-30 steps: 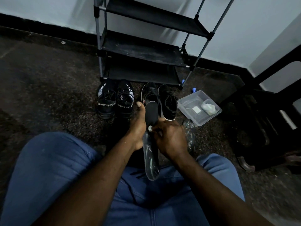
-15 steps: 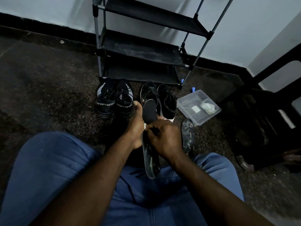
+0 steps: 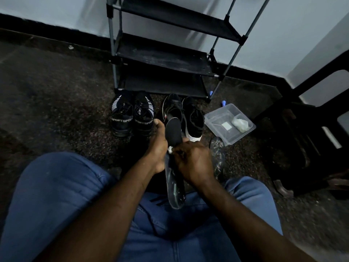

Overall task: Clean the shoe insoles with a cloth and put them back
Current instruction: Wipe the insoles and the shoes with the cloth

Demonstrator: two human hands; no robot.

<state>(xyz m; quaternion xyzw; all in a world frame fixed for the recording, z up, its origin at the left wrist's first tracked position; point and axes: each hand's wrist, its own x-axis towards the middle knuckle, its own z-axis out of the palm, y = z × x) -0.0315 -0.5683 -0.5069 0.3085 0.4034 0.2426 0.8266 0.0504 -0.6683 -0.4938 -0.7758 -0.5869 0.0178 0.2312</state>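
Dark speckled floor (image 3: 56, 110) is filling the scene, meeting a pale wall (image 3: 56, 12) with black skirting at the far side. One shoe rack (image 3: 166, 59) is standing against that wall, three black shelves showing. One dark piece of furniture (image 3: 302, 138) is crowding the right edge. Person is sitting, two legs in blue jeans (image 3: 56, 195) taking up the near edge.

Four shoes are sitting in front of the rack, toes far: SPORT pair (image 3: 121, 114) on the left, plain black pair (image 3: 195, 118) just beside it on the right. One clear container (image 3: 220, 114) is sitting right of the shoes, holding one white wad (image 3: 239, 124) and one small white square (image 3: 226, 126).

Two insoles. The insole (image 3: 173, 133) is being held upright over the lap, its far tip overlapping the plain black pair. The second insole (image 3: 217, 154) is lying on the floor, just near of the container.

Hands are working together on the insole: left hand (image 3: 157, 148) is gripping its left edge, thumb pointing up; right hand (image 3: 192, 161) is pinching a small white cloth (image 3: 170, 149) against its face.

Floor is running open on the left; the right side is staying tight between container and furniture.
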